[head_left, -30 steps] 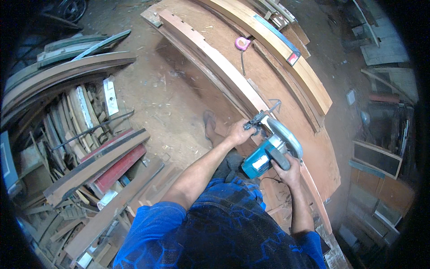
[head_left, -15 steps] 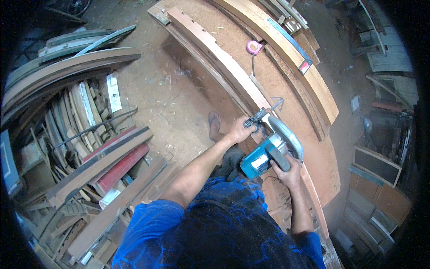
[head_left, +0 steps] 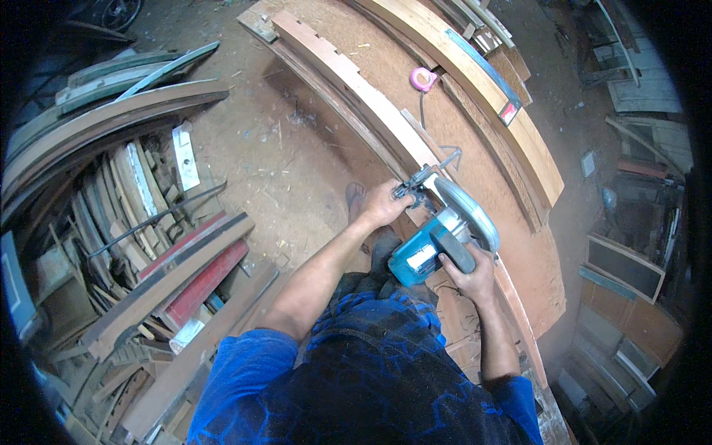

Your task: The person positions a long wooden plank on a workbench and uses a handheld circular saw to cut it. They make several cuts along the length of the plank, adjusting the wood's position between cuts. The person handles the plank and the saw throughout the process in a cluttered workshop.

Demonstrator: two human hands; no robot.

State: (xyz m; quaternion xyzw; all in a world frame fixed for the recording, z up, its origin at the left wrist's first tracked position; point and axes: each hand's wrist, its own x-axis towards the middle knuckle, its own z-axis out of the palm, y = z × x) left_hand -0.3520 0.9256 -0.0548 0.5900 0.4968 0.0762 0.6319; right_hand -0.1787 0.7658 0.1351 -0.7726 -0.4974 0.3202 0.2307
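A teal circular saw point(head_left: 415, 259) with a silver guard sits on a long curved wooden beam point(head_left: 357, 89), which has notches near its far end. My left hand point(head_left: 382, 204) is closed on the dark front fitting at the saw's base. My right hand point(head_left: 475, 274) is wrapped round its black rear handle. A metal clamp point(head_left: 452, 156) sticks up just beyond the saw. Past it, a pink tape measure point(head_left: 423, 79) lies on the sawdust-covered board point(head_left: 535, 282). The blade is hidden.
A second curved beam point(head_left: 534, 159) with a blue level point(head_left: 482, 67) on it lies beyond. Piled curved timber point(head_left: 111, 104) and offcuts point(head_left: 133, 208) fill the left side. Framed panels point(head_left: 623, 267) stand at the right. My bare-skinned foot point(head_left: 354, 200) in a sandal is below the board.
The saw and both hands have shifted slightly away from me and to the left along the beam, mostly over the last half second. Both hands keep their grip.
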